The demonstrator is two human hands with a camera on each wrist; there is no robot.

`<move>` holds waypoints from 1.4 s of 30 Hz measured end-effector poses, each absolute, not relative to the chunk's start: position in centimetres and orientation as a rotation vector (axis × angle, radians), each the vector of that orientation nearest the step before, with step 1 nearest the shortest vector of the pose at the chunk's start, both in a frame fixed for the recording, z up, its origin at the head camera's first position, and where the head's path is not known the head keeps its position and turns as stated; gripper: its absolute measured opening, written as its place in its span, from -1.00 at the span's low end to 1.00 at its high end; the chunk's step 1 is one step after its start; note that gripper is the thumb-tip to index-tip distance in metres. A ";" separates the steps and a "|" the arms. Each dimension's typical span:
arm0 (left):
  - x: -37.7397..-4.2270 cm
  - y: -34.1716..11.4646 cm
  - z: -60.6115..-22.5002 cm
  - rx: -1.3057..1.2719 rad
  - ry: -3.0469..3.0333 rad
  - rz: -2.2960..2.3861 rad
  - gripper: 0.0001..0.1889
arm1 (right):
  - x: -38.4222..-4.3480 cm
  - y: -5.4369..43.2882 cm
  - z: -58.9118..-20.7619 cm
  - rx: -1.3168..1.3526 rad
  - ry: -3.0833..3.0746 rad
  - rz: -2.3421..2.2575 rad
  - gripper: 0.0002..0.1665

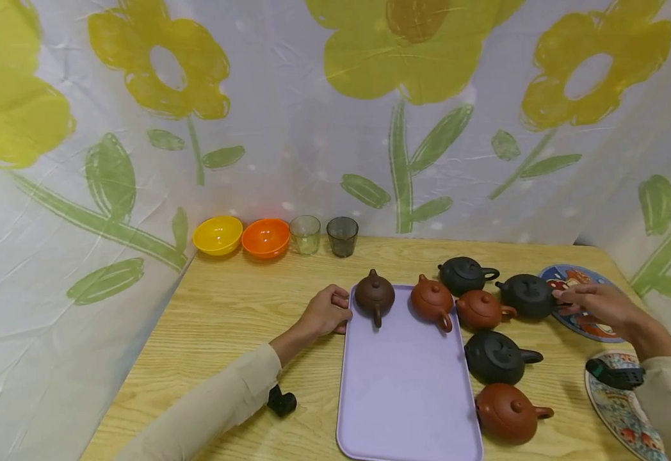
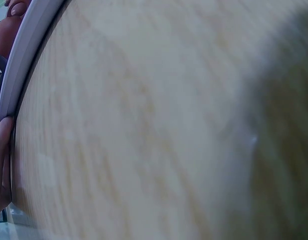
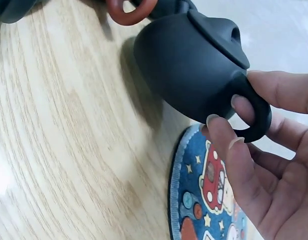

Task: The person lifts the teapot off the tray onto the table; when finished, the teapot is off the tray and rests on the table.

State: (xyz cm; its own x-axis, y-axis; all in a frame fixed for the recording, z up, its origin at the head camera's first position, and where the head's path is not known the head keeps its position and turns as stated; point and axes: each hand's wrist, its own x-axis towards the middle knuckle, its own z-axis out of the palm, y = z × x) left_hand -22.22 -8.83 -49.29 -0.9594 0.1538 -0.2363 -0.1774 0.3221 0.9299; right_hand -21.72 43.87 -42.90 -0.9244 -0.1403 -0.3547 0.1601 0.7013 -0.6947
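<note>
My right hand (image 1: 600,307) pinches the handle of a black teapot (image 1: 527,296) at the right. In the right wrist view, thumb and fingers close round that handle (image 3: 263,117), and the pot's shadow falls on the wood. My left hand (image 1: 323,312) grips the left edge of a lilac tray (image 1: 404,384), near its back corner. On the tray's back end stand a dark brown teapot (image 1: 374,293) and a reddish clay teapot (image 1: 431,299). Along its right side are another clay teapot (image 1: 479,310), a black teapot (image 1: 497,357) and a front clay teapot (image 1: 508,413).
Another black teapot (image 1: 462,275) stands behind the tray. A blue patterned mat (image 1: 591,330) lies under my right hand, a second round mat (image 1: 606,390) nearer. At the back left are yellow (image 1: 218,235) and orange bowls (image 1: 266,239), a clear glass (image 1: 305,235) and a dark glass (image 1: 342,237).
</note>
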 end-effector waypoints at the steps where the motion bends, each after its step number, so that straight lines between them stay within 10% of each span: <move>1: -22.2 -8.8 -49.3 -0.019 2.310 1.680 -0.57 | -21.8 43.8 -43.0 0.006 2.522 -1.084 -0.30; 27: -22.2 -9.0 -49.3 -0.017 2.267 1.707 -0.57 | -22.5 43.4 -45.3 0.022 2.458 -1.232 -0.51; 42: -22.3 -9.1 -49.4 -0.021 2.264 1.707 -0.57 | -22.1 43.4 -45.1 0.093 2.595 -1.170 -0.23</move>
State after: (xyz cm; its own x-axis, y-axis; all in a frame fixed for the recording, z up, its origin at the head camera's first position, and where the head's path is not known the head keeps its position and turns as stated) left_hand -22.27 -9.07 -49.42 -0.9534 0.1702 -0.2492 -0.1928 0.2919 0.9368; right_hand -22.08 43.42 -45.10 -0.9550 -0.0607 -0.2903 0.1773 0.6676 -0.7231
